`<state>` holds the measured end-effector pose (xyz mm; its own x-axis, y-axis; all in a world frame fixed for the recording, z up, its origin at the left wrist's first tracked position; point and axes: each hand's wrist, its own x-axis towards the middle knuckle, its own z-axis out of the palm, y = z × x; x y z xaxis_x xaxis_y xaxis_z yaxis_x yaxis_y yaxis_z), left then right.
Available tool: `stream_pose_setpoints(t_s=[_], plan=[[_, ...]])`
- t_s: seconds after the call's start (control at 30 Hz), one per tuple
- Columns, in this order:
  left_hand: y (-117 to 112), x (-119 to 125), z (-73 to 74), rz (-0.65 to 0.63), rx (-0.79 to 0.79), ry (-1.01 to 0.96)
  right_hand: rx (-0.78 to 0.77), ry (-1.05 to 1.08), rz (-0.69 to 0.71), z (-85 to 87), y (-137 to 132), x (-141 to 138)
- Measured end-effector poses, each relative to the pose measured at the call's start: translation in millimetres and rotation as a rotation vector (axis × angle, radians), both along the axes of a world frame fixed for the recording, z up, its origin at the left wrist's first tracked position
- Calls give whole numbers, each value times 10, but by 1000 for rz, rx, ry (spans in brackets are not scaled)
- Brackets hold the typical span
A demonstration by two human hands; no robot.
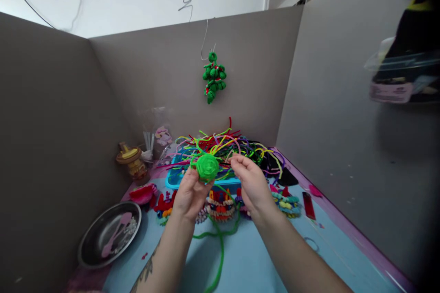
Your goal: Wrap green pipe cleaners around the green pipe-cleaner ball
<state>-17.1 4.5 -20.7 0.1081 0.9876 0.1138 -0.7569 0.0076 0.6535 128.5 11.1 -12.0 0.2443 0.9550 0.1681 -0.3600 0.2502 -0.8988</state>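
Note:
My left hand [193, 194] grips a bright green ball of fuzzy chenille yarn [207, 167], with a loop standing out at its left side. A thick green strand [220, 256] trails below across the mat; whether it joins the ball is partly hidden by the hand. To the right of the ball, my right hand [250, 181] is closed in a pinch, apart from the ball. What sits between its fingertips is too small to make out. Behind both hands lies a heap of coloured pipe cleaners [247, 149] in a blue tray [173, 182].
Colourful fuzzy figures [221, 206] line the tray's front. A metal bowl [85, 238] with a pink tool and white bits stands at left, near a brown jar [132, 165]. A green ornament [213, 78] hangs on the grey back panel [154, 68]. A red object [308, 206] lies at right.

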Motion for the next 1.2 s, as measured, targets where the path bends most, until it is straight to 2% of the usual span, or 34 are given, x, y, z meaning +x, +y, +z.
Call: stream_pose_setpoints(t_s=[0.1, 0.2, 0.3, 0.37, 0.47, 0.53, 0.63, 0.73, 0.83, 0.93, 1.2], plan=[[-18, -40, 9, -96, 52, 35, 114, -175, -8, 63, -37, 80], [-46, -36, -3, -166, 115, 92, 140, -325, 130, 130, -105, 130], [-39, -24, -29, -188, 113, 137, 144, -378, 286, 169, -151, 140], [-9, -19, -47, -72, 101, 175, 144, -365, 320, 174, -152, 134], [35, -18, -52, 255, 134, 292, 126, -333, 244, 157, -116, 124], [35, -24, -30, 328, 173, 409, 110, -320, 209, 139, -86, 122], [-21, -28, 34, 194, 172, 525, 99, -320, 265, 113, -58, 119], [-84, -23, 96, 119, 115, 523, 82, -276, 334, 91, -47, 105], [-104, -23, 123, 112, 64, 505, 49, -168, 347, 75, -41, 89], [-96, -41, 122, 84, 67, 547, 38, -152, 318, 71, -41, 86], [-132, -106, 128, 166, 263, 898, -30, -165, 214, 44, -67, 14]])
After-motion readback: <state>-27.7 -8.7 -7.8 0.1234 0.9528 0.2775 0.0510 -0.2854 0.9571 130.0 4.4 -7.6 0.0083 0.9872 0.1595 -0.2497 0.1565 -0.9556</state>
